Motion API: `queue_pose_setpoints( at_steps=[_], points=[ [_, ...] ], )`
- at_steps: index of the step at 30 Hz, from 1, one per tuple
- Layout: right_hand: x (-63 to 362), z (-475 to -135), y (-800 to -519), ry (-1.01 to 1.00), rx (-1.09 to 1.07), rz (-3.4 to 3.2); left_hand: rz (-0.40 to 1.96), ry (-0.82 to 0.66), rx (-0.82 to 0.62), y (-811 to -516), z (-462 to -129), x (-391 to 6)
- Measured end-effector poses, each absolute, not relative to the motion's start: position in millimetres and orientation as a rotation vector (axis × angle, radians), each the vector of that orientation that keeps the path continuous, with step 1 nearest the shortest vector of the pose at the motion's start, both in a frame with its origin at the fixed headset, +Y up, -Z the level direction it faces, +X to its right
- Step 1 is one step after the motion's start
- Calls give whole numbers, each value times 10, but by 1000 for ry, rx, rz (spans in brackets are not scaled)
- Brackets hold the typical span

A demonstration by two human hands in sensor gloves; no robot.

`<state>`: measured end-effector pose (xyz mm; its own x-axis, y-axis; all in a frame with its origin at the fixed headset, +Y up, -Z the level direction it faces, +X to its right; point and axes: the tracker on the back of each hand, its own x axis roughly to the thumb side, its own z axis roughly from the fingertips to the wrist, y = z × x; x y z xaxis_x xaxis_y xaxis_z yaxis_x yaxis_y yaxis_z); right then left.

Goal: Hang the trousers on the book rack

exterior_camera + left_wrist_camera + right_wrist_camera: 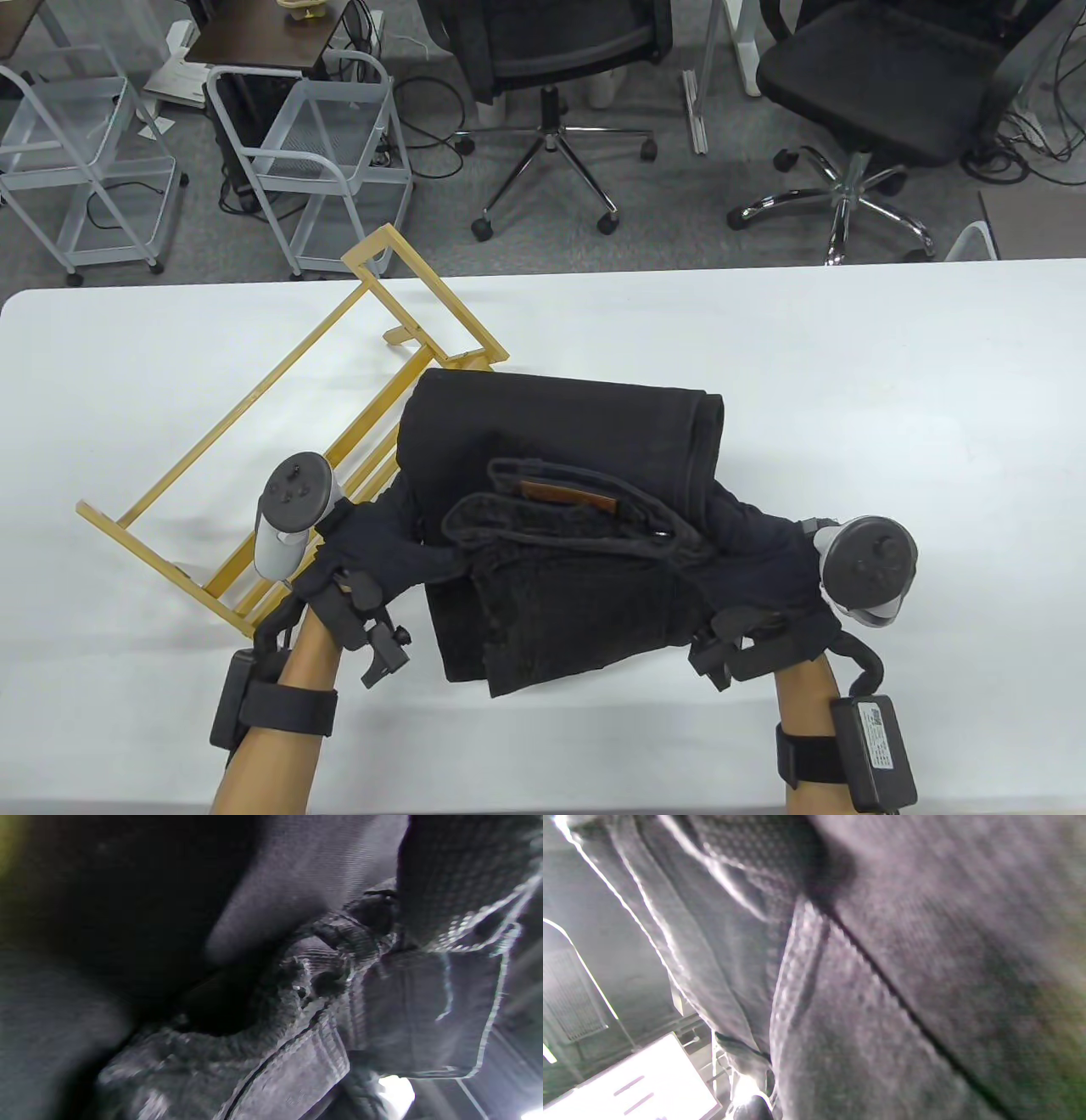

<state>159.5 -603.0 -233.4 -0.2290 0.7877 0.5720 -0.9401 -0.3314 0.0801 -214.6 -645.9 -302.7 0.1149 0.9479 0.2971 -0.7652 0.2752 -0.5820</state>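
The black trousers point(560, 509), folded into a thick bundle, are lying on the white tabletop point(848, 382) just to the right of the yellow book rack point(280, 424), their upper left corner overlapping the rack's near rails. The waistband with its brown label point(567, 496) is facing up on top of the bundle. The left hand point(356, 552) is gripping the bundle's left edge beside the rack, and the right hand point(764, 560) is gripping its right edge, farther from the rack. How the fingers of either hand are lying cannot be told, since dark cloth is hiding them. Both wrist views are showing only blurred trouser fabric point(322, 993) and seams point(882, 984) at close range.
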Motion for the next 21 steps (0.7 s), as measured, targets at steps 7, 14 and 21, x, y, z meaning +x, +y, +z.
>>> queue_pose_setpoints(
  at_steps=[7,14,21],
  points=[
    [1627,-2366,-6065,-294,637,1725,1368,-751,-79,-6229,-2881,-2091],
    [1573,-2411,-6137,-219,645,1697,1438,-751,-61,-6182,-2834,-2037],
    [1550,-2427,-6172,-210,634,1687,1333,-640,65,-6114,-2760,-2021]
  ],
)
